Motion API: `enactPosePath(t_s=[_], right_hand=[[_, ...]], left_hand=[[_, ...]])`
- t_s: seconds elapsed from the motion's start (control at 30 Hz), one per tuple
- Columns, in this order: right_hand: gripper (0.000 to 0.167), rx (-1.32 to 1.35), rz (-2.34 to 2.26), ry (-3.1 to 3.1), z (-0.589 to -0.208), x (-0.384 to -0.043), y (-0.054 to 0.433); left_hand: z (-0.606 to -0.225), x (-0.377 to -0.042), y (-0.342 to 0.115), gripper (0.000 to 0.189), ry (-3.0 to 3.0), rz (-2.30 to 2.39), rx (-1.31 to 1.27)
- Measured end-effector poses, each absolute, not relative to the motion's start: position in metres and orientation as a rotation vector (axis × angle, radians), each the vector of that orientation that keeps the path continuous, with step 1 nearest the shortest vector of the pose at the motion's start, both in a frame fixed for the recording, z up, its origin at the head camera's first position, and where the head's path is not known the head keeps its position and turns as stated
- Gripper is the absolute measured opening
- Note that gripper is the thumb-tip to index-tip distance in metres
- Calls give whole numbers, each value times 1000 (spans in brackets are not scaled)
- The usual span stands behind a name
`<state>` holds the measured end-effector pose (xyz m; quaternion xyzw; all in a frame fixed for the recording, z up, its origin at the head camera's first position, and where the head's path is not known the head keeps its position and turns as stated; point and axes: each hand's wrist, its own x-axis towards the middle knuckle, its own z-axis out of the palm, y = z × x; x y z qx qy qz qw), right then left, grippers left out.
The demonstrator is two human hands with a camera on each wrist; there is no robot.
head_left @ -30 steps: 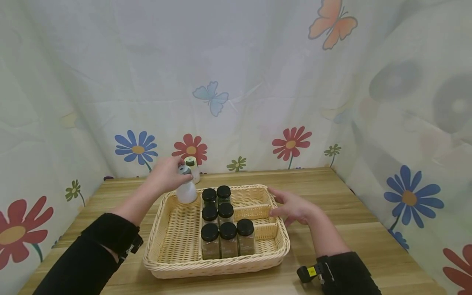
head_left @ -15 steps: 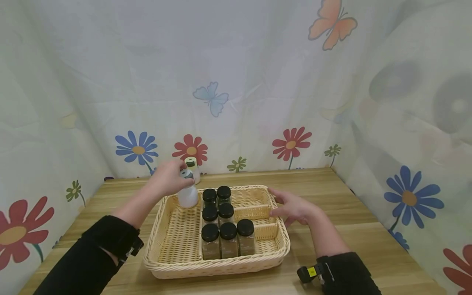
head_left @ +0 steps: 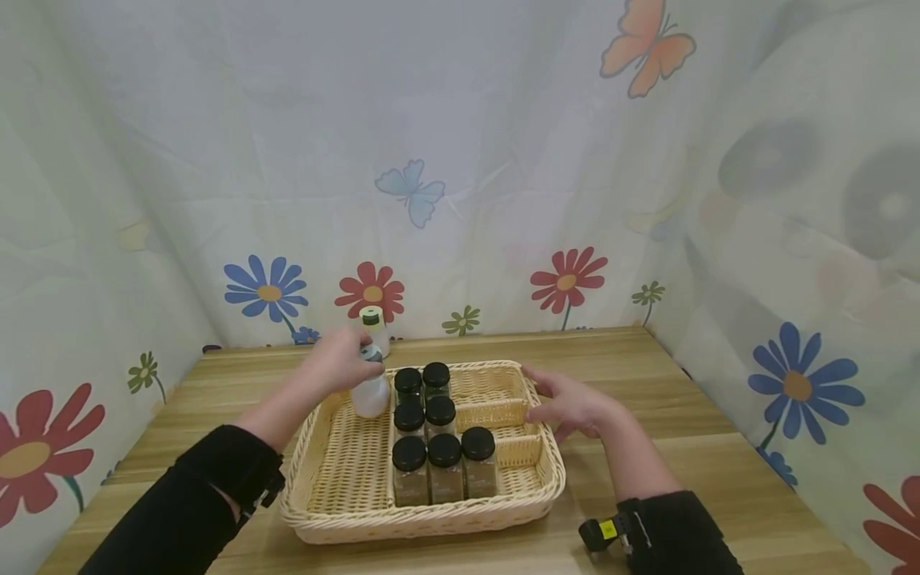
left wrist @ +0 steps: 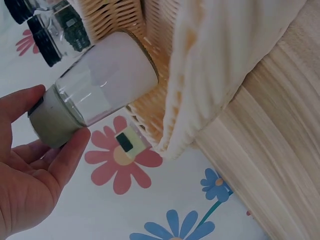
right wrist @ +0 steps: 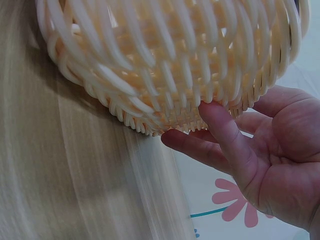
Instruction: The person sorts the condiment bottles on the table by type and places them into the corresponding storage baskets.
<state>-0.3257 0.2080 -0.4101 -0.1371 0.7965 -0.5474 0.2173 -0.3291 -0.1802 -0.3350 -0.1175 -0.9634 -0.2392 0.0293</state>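
Note:
My left hand [head_left: 334,361] pinches the grey cap of a clear seasoning jar [head_left: 370,397] filled with white contents. The jar is upright, low inside the far end of the left compartment of a wicker basket [head_left: 417,523]. In the left wrist view, thumb and fingertips of the left hand [left wrist: 37,170] are round the cap of the jar [left wrist: 112,75]; whether its base touches the basket floor cannot be told. My right hand [head_left: 571,403] holds the basket's right rim, thumb over it. In the right wrist view, fingers [right wrist: 220,125] touch the outer weave.
Several black-capped spice jars [head_left: 446,463] stand in the basket's middle. Small dividers [head_left: 492,413] split its right side. Behind the basket, another jar with a yellow-green cap [head_left: 374,327] stands on the wooden table [head_left: 704,447]. A printed curtain [head_left: 489,200] closes off the back.
My left hand has lowered the white-filled seasoning jar deeper into the left compartment, moving slightly right and toward me. The right hand has stayed at the basket rim.

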Motion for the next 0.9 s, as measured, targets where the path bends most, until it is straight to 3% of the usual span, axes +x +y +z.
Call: enactPosePath(t_s=[0.9], right_hand=[[95,-368,-1519,2196,-408,-325,207]], left_hand=[[-344,-333,-175,38,-3090,-619,-323]])
